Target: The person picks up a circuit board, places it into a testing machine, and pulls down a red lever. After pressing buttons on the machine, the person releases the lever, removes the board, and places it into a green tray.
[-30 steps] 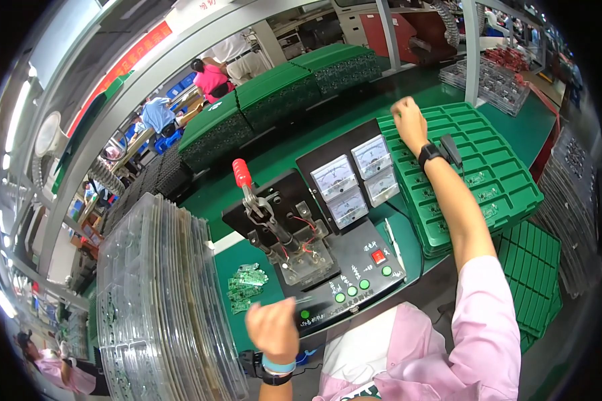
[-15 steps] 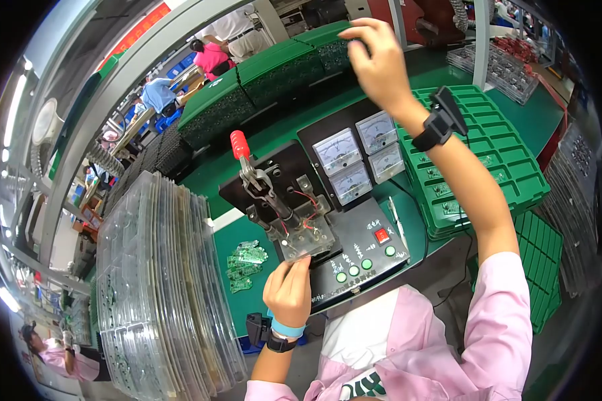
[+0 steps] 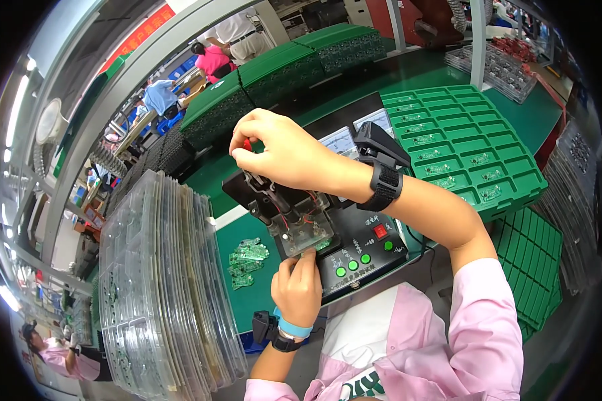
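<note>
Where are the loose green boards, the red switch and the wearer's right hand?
Loose green boards (image 3: 248, 253): head view, middle of the small pile.
Red switch (image 3: 380, 231): head view, its red face.
Right hand (image 3: 277, 151): head view, back of the hand.

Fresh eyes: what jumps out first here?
Probably the right hand at the red handle of the black machine, mid-picture, with the left hand below at its front. Then the tall stack of clear trays at left, and the green tray at right, part-filled with circuit boards.
</note>
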Motion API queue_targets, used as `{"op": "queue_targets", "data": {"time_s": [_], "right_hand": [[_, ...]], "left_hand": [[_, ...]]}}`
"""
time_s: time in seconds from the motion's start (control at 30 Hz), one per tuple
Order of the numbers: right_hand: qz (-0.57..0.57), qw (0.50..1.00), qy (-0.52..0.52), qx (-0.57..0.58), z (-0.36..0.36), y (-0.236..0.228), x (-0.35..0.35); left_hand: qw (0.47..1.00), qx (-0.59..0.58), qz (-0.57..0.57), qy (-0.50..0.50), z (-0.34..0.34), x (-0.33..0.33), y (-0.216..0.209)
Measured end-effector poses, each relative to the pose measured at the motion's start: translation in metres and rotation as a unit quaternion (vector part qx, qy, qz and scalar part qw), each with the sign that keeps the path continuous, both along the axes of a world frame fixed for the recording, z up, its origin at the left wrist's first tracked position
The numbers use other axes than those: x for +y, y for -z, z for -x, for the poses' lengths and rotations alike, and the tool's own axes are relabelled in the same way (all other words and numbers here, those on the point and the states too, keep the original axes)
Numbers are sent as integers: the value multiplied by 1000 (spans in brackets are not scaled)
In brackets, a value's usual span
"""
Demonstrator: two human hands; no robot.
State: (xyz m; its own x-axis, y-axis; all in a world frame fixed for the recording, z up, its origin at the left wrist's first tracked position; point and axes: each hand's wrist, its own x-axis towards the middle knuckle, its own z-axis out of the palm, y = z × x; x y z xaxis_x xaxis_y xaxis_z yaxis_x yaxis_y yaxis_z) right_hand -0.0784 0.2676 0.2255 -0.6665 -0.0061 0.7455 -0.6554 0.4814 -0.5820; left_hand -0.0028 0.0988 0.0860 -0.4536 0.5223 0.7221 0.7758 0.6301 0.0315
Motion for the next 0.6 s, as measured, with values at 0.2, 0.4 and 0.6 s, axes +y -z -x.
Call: {"op": "queue_targets", "data": {"time_s": [0.2, 0.4, 0.6], "right_hand": [[-3, 997, 10, -75, 1, -6, 1], [64, 946, -83, 306, -37, 20, -16], [-155, 986, 55, 33, -135, 143, 11]], "left_hand": [[1000, -18, 1, 2, -9, 3, -1], [993, -80, -38, 73, -23, -23, -2], [994, -87, -67, 26, -5, -41, 7]]}}
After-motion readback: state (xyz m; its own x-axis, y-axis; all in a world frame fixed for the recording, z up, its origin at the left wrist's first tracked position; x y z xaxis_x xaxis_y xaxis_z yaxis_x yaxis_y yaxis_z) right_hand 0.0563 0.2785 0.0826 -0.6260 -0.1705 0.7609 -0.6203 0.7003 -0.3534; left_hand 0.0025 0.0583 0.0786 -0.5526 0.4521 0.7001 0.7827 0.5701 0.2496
